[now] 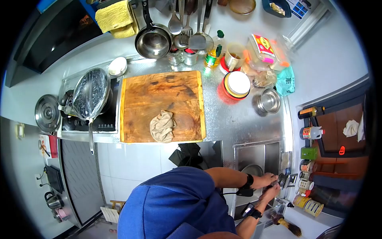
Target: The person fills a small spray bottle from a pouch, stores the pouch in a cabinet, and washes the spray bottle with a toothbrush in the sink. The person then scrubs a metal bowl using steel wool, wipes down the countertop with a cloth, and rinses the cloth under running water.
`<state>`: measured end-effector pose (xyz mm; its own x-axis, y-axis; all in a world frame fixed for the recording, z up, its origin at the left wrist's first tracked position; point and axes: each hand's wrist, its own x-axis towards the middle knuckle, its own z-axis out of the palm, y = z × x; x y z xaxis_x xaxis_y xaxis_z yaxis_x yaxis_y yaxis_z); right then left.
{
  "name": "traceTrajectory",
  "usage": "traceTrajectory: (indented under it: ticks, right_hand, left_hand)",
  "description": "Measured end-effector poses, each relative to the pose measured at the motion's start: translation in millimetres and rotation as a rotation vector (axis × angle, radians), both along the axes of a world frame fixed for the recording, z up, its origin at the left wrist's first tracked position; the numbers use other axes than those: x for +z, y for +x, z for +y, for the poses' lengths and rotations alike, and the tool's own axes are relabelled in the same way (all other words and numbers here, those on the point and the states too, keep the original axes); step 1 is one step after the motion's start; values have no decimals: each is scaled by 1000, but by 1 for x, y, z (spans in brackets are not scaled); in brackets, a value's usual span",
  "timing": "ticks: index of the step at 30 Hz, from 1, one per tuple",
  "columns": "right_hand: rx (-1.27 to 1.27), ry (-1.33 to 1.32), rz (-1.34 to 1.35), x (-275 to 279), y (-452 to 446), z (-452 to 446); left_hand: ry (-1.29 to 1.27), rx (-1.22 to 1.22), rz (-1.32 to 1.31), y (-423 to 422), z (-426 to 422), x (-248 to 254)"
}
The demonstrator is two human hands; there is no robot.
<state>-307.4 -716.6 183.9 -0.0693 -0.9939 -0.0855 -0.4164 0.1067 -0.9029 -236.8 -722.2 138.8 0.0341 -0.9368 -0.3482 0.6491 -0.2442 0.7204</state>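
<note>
a pot lid (47, 113) lies at the stove's left edge. on the stove (106, 126) a pan (91, 93) under a clear cover sends its handle (91, 137) past the counter's front edge, over the pale floor tiles (133, 157). next, the board (161, 89) lies with its near side along that same edge, a crumpled cloth (163, 126) close to it. right of the board, shiny metal counter (221, 123) runs as a broad strip towards the red tub (230, 95) and the steel cup (270, 100), leaving the arms room at the sink's left. the sink (238, 148) is let into the right end, a round bowl (252, 170) inside. at its right edge, just beside the tap (284, 180), the left hand (265, 180) and right hand (271, 192) come together, fingers curled; i cannot tell whether they pinch anything. along the right wall, bottles and jars (311, 133) line a ledge, and a bristle brush (292, 227) lies nearest the person.
</note>
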Motion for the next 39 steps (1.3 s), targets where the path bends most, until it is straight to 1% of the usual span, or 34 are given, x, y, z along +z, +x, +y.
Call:
traceTrajectory:
  ticks: [2,3,5,6,7,9,10,11,12,13,14,15,16,17,18,19,21,22,23,24,25,26,28,30,31,32,33,35,36,37,38,39]
  right_hand:
    - [178,-302,213,-4,5,13]
    - [180,-306,216,-3,6,16]
    - [168,-373,393,-4,11,21]
    - [167,-358,420,0,11,21]
    - [171,-363,417,0,10,15]
    - [43,-174,313,-2,-4,-11]
    - [37,-91,-11,-37,-26,-33]
    - [39,-101,-11,-33,-22,-31]
    - [144,-221,251,-27,-16,-25]
    - [247,-337,520,-21,-13,-16]
    - [236,-357,494,-24,-7,-5]
    - [242,-365,495,-15,-3,-9]
    - [194,-259,586,-6,1,-13]
    - [145,-147,676,0,5,-11]
    - [146,-146,677,-4,5,-10]
    - [155,-121,504,-12,1,-9]
    - [179,-87,161,-19,0,-14]
    - [230,-247,405,-1,16,6]
    - [393,-198,406,-22,-14,-12]
    - [434,-194,398,-26,-27,-11]
    - [410,-183,366,-22,-20,-6]
    - [376,-190,338,-28,-20,-9]
    - [331,-319,318,-52,-12,-22]
    - [323,-523,765,-19,16,12]
    - [143,-441,509,2,35,15]
    - [83,-372,527,-5,28,-13]
    - [23,-301,535,-14,10,-20]
    - [69,-379,562,-6,14,2]
    - [88,-428,569,2,20,16]
    - [48,-392,631,14,26,27]
    - [16,-369,590,14,16,21]
    - [-21,-347,546,13,8,9]
  left_hand:
    - [-9,168,235,-6,-12,-7]
    - [-13,170,238,-8,-15,-9]
    - [-11,143,429,-5,-19,-11]
    - [-31,147,436,-5,-17,-10]
    - [57,165,352,-9,-17,-5]
    - [-93,290,85,-29,-10,-2]
    - [-96,291,88,-29,-8,-1]
    - [-98,283,125,-26,-10,-3]
    - [-104,276,162,-21,-14,-5]
    - [-100,200,429,-8,-21,-14]
    - [-37,147,388,0,-22,-13]
    - [26,96,343,6,-23,-12]
    - [23,102,343,3,-22,-5]
    - [-1,243,193,-22,-30,-15]
    - [-26,380,42,-28,-27,-8]
    - [-29,374,43,-22,-24,-10]
    - [-54,85,416,26,-2,23]
    - [-173,167,449,14,-16,2]
    - [-429,33,340,-3,-27,-44]
    - [-537,106,402,-4,11,-25]
    - [-543,63,429,-2,26,-15]
    - [-503,22,462,10,32,-7]
    - [-448,3,515,43,13,-4]
    - [-346,3,596,49,5,0]
    - [-217,45,529,40,8,3]
    - [-97,118,531,28,13,14]
    - [-76,119,569,19,17,18]
    - [-185,-18,514,21,5,-1]
    - [-134,-13,544,31,6,17]
    - [-85,-6,552,36,13,33]
    - [-115,-89,489,31,20,29]
    - [-109,-97,499,29,22,30]
